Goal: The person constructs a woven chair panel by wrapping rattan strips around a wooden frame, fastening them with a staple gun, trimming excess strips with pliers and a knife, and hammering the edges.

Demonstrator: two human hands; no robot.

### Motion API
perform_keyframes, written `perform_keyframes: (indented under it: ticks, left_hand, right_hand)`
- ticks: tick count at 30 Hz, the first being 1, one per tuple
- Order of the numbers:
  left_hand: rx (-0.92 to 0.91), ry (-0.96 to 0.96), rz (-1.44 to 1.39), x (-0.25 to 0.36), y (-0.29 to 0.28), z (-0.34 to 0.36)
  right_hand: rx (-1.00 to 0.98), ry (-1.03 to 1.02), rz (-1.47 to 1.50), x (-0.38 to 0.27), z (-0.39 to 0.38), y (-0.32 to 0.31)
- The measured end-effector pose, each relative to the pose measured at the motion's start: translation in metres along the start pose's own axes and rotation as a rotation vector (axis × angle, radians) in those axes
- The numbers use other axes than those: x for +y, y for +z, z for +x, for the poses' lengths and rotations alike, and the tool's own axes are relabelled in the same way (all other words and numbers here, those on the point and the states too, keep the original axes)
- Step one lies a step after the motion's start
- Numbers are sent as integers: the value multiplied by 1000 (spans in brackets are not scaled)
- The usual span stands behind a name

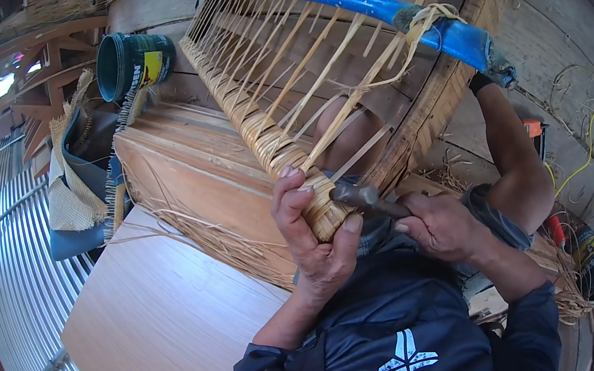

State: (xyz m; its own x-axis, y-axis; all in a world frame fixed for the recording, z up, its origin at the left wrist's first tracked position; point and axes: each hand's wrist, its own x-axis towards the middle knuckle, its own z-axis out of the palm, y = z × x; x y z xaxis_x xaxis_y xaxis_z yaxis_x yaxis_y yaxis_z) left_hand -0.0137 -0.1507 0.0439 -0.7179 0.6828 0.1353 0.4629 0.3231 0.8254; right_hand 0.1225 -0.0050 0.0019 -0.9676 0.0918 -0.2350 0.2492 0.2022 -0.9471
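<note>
A cane-wrapped bar (pixel 243 117) runs diagonally to my middle, with thin cane strips (pixel 323 39) fanning upward from it. My left hand (pixel 312 243) grips its lower end, fingers curled round the wrapped cane. My right hand (pixel 433 224) holds the dark handle of a metal tool, possibly a hammer (pixel 358 196), whose head touches or nearly touches the binding beside my left fingers. A blue tube (pixel 356 3) crosses the strips, with loose cane knotted round its right part.
Wooden boards (pixel 175 171), a pale panel (pixel 141 311) and corrugated sheets (pixel 22 259) lie left, with woven scraps (pixel 73 192) and a green bucket (pixel 120 66). My bare leg (pixel 514 179) is at right, near an orange-and-black tool (pixel 533 128), yellow cord (pixel 591 139) and another bucket (pixel 593 266).
</note>
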Motion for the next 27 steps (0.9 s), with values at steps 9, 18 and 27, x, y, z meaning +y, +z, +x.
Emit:
perform_keyframes:
  ticks: [9,18,27]
  left_hand:
    - [-36,47,64,1,2,0]
    - [-302,300,267,-6,-17,19]
    - [-256,239,135,-7,-12,17]
  right_hand:
    - [84,80,147,-3,-14,-4]
    - [571,-13,478,6,-47,18]
    - [486,29,323,-7,-46,21]
